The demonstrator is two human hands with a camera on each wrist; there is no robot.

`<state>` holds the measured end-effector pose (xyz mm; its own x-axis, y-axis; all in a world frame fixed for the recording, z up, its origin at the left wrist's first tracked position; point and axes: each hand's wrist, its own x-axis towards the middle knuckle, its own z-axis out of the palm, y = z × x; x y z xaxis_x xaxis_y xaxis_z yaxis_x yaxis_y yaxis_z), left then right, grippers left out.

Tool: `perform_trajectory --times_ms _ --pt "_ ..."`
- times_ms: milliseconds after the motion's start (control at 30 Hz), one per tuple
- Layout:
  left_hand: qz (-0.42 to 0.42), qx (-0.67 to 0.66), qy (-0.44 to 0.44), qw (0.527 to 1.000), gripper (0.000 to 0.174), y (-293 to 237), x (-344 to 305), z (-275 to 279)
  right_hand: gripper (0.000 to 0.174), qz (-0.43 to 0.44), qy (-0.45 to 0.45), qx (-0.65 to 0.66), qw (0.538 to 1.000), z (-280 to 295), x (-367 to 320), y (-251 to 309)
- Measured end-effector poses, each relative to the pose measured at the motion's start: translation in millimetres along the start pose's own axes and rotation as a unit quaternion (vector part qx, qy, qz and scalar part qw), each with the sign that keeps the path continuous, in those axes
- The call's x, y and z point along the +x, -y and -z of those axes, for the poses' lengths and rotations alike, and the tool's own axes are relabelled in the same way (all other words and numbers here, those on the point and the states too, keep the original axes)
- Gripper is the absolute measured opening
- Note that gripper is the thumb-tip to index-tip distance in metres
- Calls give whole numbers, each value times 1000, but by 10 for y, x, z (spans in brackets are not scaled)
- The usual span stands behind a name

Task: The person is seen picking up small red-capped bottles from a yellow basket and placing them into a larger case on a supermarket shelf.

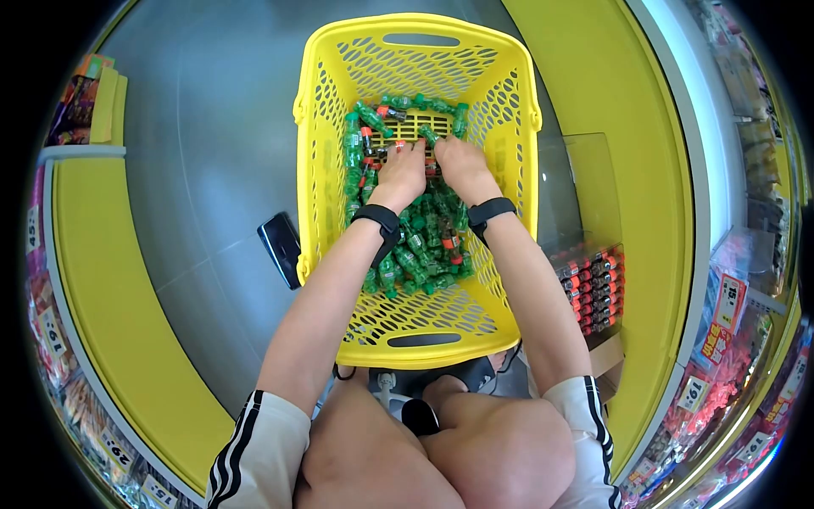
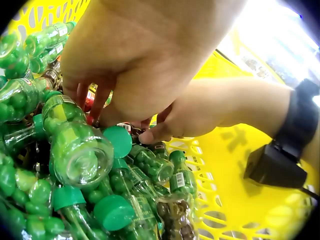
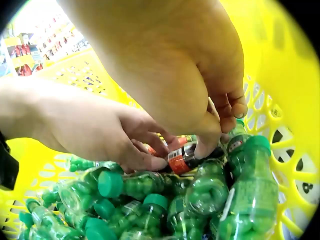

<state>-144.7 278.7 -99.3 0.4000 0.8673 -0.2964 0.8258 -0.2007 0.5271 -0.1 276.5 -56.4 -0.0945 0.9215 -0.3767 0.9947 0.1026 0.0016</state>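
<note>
Fingers (image 3: 238,109) downward among bottles (image 1: 415,243), both hands (image 1: 404,174) (image 1: 464,167) close together

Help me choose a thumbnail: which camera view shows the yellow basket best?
The head view: the yellow basket shows nearly whole from above. Both wrist views, too close, show only parts of it.

Head view: dark phone-like device (image 1: 280,250) lies on grey floor (image 1: 220,119) at nine o'clock; snack packets (image 1: 75,109), ten; white price tag (image 1: 694,394), four.
</note>
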Motion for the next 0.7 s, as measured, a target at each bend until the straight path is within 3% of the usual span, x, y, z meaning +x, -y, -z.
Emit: perform_trajectory --times_ms 100,133,233,400,500,567,633,700 --pt "13 24 38 999 58 -144 -107 246 19 37 2 44 998 339 -200 114" --pt "12 46 13 999 51 -200 -158 290 19 43 5 36 998 413 -260 182" --pt "8 60 55 997 39 -272 -257 434 15 30 -64 42 997 475 -417 313" --pt "-25 30 -3 999 37 -422 -476 605 10 11 -163 93 982 682 -764 365" --pt "-82 72 -14 994 32 -573 -629 753 11 22 -151 154 976 964 -1114 306" --pt "-83 -2 46 995 28 -795 -772 946 12 13 -151 173 973 1107 -1363 252" --pt "-120 -22 19 992 25 -906 -920 1006 13 3 -150 191 970 1219 -1604 175" --pt "-232 -30 -25 972 35 -1057 -1119 1243 18 -17 -181 222 958 1292 -1855 107"
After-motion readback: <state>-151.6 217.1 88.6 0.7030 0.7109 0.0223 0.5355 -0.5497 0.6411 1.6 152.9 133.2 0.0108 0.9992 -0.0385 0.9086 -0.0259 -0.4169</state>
